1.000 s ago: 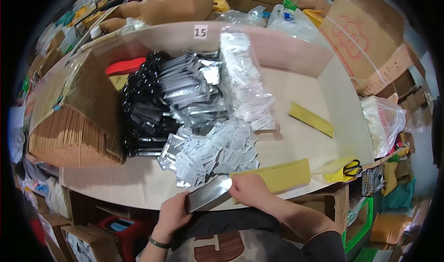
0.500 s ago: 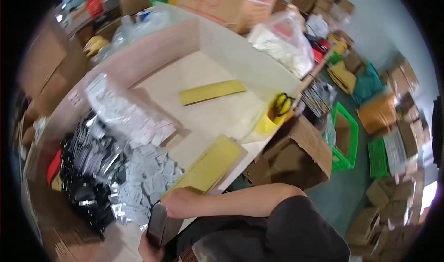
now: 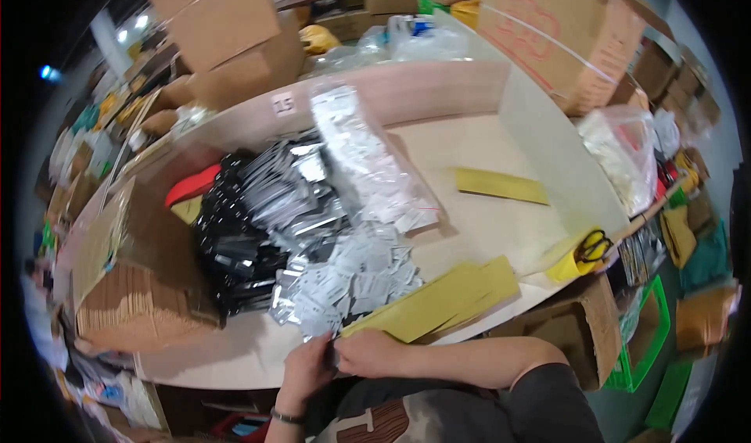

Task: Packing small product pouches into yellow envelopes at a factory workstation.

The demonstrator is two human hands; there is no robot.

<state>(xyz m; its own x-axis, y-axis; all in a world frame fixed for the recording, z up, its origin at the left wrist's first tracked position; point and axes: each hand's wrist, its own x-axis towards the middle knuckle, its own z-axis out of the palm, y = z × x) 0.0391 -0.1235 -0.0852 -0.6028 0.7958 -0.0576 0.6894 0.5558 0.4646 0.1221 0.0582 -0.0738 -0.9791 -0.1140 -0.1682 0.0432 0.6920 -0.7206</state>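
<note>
basically, a person looks down at their own two bare hands, close together at the near edge of a pale, high-walled table. the right hand is curled, its fingers folded inward; the left hand is just beside it, blurred at the fingertips. whether either is clamped on something cannot be told, because the gap between them is dark and mostly hidden.

the nearest flat things are overlapping yellow card strips, ahead and to the right of the fingers. their long axis runs slantwise, from a low end right by the right fist to a high end farther out to the right, along the table's near edge. the right hand is clearly the nearer one, seeming to meet that low end, though touching or merely overlapping is unclear; the left lies beyond it, farther from the strips.

straight ahead of both hands is a loose heap of small silver-white packets. well apart, farther back on the right, a single yellow strip lies nearly crosswise.
</note>
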